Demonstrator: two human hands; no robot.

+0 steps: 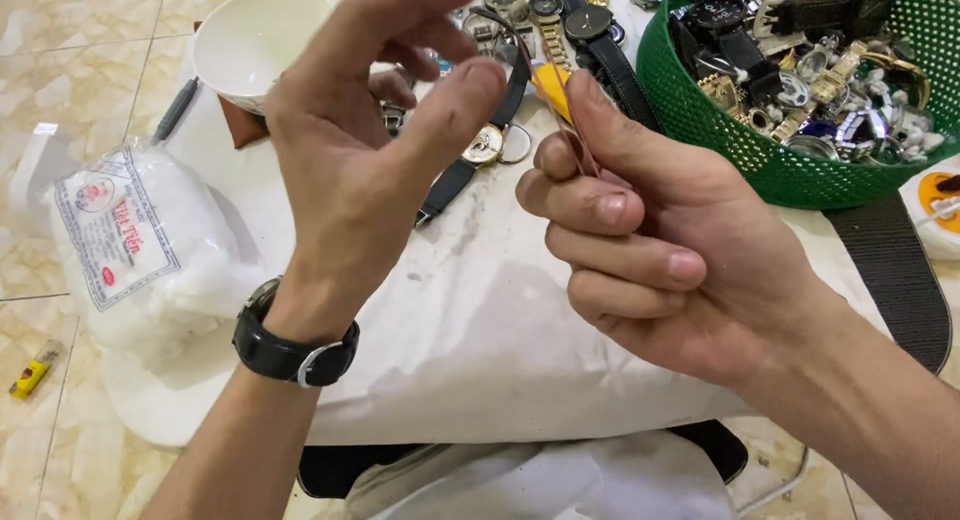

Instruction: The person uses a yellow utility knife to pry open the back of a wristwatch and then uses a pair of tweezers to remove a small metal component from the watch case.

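The right hand is curling its fingers in and pinching a thin reddish strap between thumb and forefinger, raised above the white cloth-covered surface. The left hand is hovering beside it, fingers spread wide and holding nothing, its thumb nearing the strap's upper end. The strap is looking light, narrow and floppy, so gripping near an end seems wisest. Behind, watches are lying in a row, a white bowl is standing left, and a green basket of watch parts is sitting right.

Green basket cut off top/right; contents indistinct.
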